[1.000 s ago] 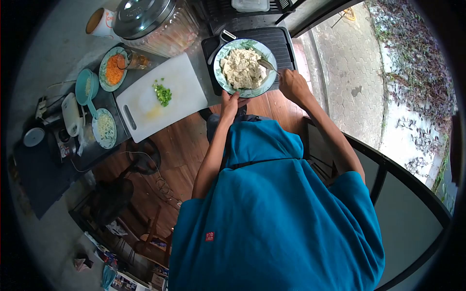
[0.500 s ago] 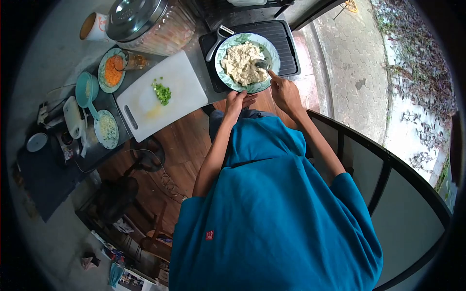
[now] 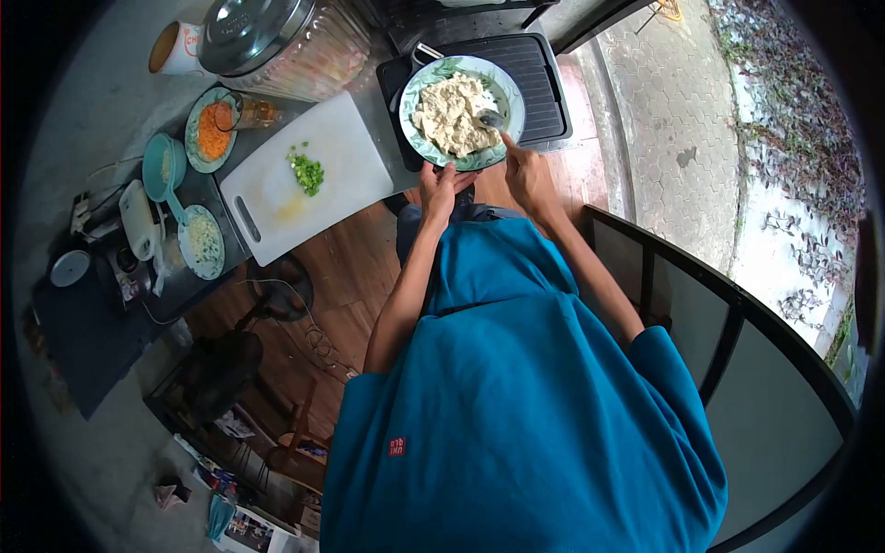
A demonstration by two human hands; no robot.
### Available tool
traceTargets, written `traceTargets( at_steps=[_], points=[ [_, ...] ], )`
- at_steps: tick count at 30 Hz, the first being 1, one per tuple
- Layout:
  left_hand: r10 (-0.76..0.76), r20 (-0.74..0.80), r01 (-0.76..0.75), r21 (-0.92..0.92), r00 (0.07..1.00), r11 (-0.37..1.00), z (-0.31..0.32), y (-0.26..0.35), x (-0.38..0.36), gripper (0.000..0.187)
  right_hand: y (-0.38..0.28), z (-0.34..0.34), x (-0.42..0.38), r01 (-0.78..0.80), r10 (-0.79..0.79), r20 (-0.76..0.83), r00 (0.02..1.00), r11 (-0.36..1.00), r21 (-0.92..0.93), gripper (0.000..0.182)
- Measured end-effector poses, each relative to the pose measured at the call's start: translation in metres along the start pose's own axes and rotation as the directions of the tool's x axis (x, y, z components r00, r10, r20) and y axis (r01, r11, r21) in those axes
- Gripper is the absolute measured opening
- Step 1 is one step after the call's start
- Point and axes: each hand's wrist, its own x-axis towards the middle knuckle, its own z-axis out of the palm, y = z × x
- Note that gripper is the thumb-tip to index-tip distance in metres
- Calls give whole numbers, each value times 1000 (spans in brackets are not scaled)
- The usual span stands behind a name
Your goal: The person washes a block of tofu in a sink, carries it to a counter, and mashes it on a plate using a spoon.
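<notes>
Over the near edge of a black griddle (image 3: 546, 90), the left hand (image 3: 440, 192) gripped the rim of a bowl (image 3: 514, 100) while the right hand (image 3: 532, 181) held a spoon (image 3: 491, 119) in the pale mash (image 3: 452, 115) inside. Beside them lay a white board (image 3: 355, 138) bearing chopped greens (image 3: 306, 174); beyond it stood a glass (image 3: 256, 112) and a large lidded jar (image 3: 318, 60).

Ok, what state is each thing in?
Left hand: holding the bowl
Right hand: closed on the spoon
Bowl: contains pale mixture
Spoon: tip in the mixture
Jar: lidded
Green pieces: chopped, on the board
Orange food: shredded, on a plate
Board: lying flat, stained
</notes>
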Motion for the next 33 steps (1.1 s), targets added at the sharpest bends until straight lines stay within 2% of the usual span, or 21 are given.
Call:
traceTargets(
  at_steps=[2, 5, 7, 9, 10, 11, 13, 16, 20, 23, 25, 27, 29, 31, 33],
  points=[
    [-15, 33, 15, -9, 999, 1000, -6, -1, 6, 28, -12, -19, 11, -32, 26, 77, 997, 996, 78, 33],
    [-15, 22, 14, 32, 1000, 999, -7, 5, 5, 28, -22, -38, 10, -30, 26, 46, 999, 995, 96, 32],
    [-21, 26, 20, 29, 999, 999, -9, 6, 7, 28, -29, -44, 11, -27, 23, 50, 998, 998, 64, 32],
    [-38, 34, 37, 33, 999, 999, -11, 2, 6, 28, -20, -31, 17, 76, -76, 2, 997, 997, -7, 32],
    [-23, 30, 22, 26, 999, 999, -12, 1, 6, 28, -10, -19, 17, 135, -132, 43, 990, 988, -77, 33],
    [-5, 31, 5, 22, 1000, 1000, -13, 0, 5, 28, 2, -3, 13, 122, -114, 81, 990, 987, -109, 34],
    [31, 39, -32, 10, 999, 999, -9, 5, 10, 28, 0, 5, 8, 154, -153, 18, 988, 987, -57, 33],
    [-8, 18, 8, 6, 1000, 1000, -9, 7, 5, 28, -3, -16, 23, 160, -156, 93, 983, 987, -33, 31],
    [-28, 15, 27, 35, 1000, 999, -11, 10, 8, 28, -21, -47, 14, 139, -138, 67, 988, 990, -7, 27],
    [-32, 26, 31, 23, 999, 999, -13, 7, 8, 29, -10, -43, -6, 112, -108, 164, 981, 994, -18, 24],
    [-25, 26, 24, 7, 999, 1000, -15, 3, 10, 30, -6, -39, -17, 161, -154, 207, 966, 987, -19, 24],
    [-11, 22, 10, 25, 1000, 1000, -15, 3, 9, 31, 11, -24, -25, 341, -317, 175, 932, 931, -130, 27],
    [-29, 57, 27, 42, 998, 999, -17, 1, 9, 31, 21, -11, -19, 300, -258, 237, 937, 941, -160, 29],
    [-46, 48, 44, 51, 998, 998, -16, 0, 6, 30, 21, 0, -9, 273, -233, 222, 947, 947, -169, 32],
    [-10, 105, 8, 17, 994, 1000, -11, 6, 5, 30, 17, 1, -3, 284, -253, 187, 949, 945, -165, 32]
  ],
)
